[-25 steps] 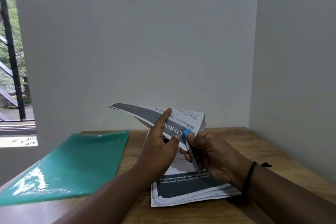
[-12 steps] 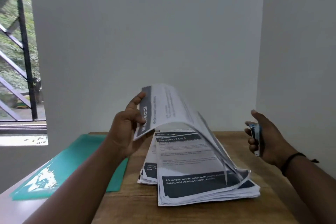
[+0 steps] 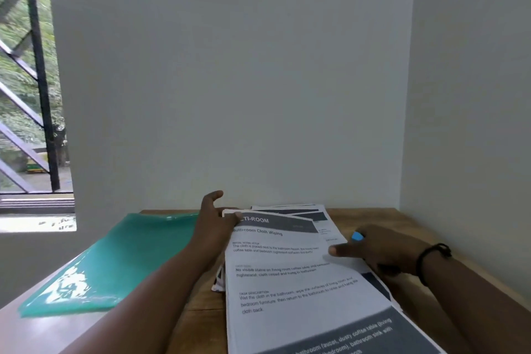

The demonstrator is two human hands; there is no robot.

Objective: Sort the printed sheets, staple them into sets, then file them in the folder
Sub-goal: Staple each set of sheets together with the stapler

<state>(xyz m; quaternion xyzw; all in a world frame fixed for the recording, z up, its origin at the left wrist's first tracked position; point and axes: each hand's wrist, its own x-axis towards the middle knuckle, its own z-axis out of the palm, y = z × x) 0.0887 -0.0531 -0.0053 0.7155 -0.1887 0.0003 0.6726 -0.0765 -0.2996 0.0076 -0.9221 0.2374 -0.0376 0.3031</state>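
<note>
A stack of printed sheets (image 3: 290,290) with dark grey headers lies on the wooden table, the top one titled "Multi-room Cloth Wiping". My left hand (image 3: 214,224) pinches the top sheet's far left corner, thumb on the header. My right hand (image 3: 376,250) rests on the right side of the stack with a small stapler (image 3: 357,236) curled in its fingers; only the stapler's blue end shows, and the forefinger points out across the page. A green plastic folder (image 3: 115,261) lies flat to the left of the sheets.
The wooden table (image 3: 370,217) stands in a corner, with white walls close behind and on the right. A window with a dark frame (image 3: 43,95) is at the far left. More sheets fan out behind the top page.
The lifted set has come down flat onto the stack, face up. My right hand with the stapler has moved in from the right onto the paper. The view has tilted lower.
</note>
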